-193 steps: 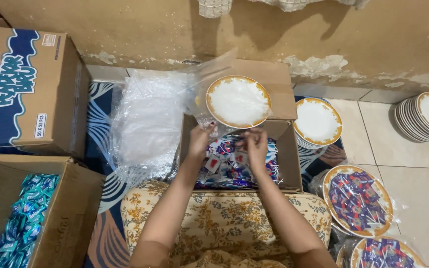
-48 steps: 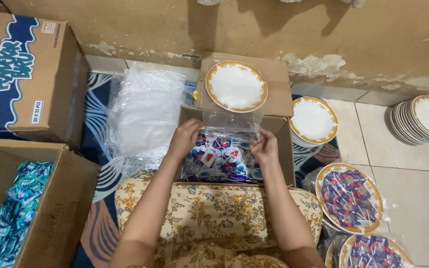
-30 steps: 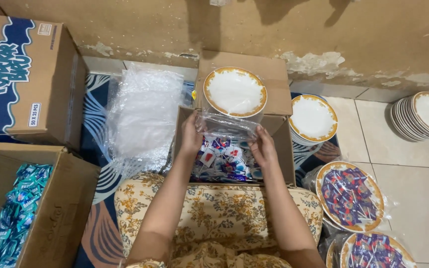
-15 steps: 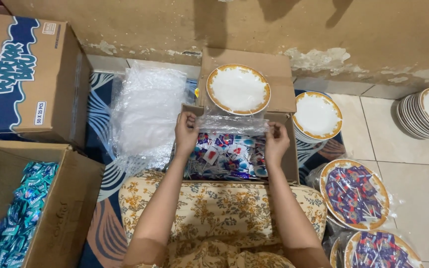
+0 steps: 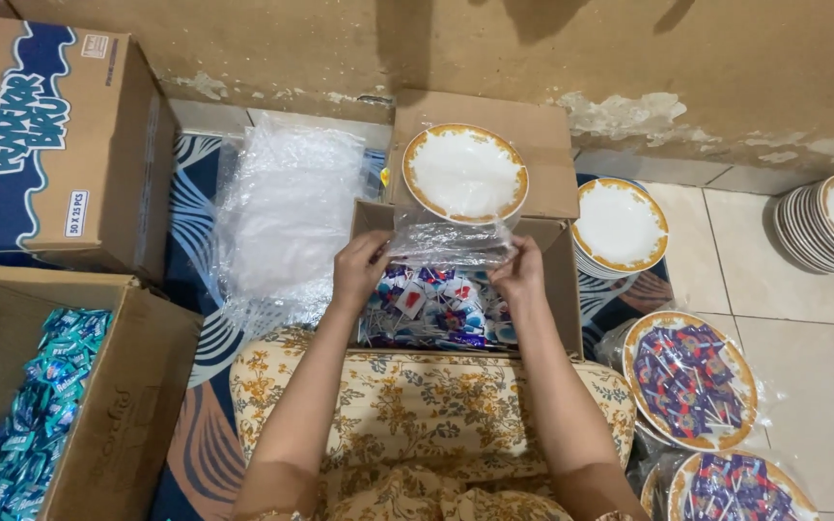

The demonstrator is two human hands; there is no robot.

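Warm, even indoor light — soft shadows on the wall (image 5: 629,48), sharp focus, slight plastic glare.

Head view, steeply downward, close.

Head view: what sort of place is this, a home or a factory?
Probably a home floor used for packing by hand: tiled floor, worn wall, cardboard boxes of wrapped sweets, and gold-rimmed plates stacked nearby.
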